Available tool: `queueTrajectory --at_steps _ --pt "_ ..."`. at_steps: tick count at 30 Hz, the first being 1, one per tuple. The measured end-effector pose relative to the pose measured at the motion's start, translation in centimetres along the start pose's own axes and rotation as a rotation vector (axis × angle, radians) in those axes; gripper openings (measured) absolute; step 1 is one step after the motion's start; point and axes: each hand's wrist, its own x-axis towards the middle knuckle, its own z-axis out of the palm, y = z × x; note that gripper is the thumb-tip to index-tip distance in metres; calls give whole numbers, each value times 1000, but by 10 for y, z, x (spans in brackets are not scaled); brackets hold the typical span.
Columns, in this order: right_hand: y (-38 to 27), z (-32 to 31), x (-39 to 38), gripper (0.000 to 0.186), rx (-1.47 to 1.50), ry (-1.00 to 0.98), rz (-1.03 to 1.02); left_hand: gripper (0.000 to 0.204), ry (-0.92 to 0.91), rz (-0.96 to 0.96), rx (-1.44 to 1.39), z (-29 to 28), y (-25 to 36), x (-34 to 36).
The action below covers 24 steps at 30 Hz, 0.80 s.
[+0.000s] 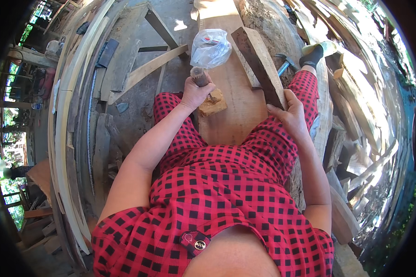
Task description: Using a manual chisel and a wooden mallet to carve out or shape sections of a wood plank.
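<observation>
My left hand (195,94) grips a thick round wooden handle (200,76), held upright over a small yellowish wood block (213,106) on the wide plank (226,129) between my legs; what the handle belongs to is mostly hidden. My right hand (291,111) is closed on the near end of a long timber piece (259,60) with a dark brown face, which slants away across the plank's right side. A crumpled clear plastic bag (211,48) with small items inside lies beyond my left hand.
A hammer with a blue handle (285,65) lies right of the timber, near my foot in a dark sock. Long battens and offcuts (69,115) line the left, with crossed wood pieces (148,71) on the ground. Piled split timber (356,106) fills the right.
</observation>
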Motion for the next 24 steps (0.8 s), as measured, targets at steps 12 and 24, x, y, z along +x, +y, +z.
queueTrajectory --at_steps 12,24 --pt "-9 9 0 32 14 -40 -23 11 29 52 -16 9 5 -3" --pt "-57 12 -11 40 -369 77 -443 13 -131 34 -70 20 -8 9"
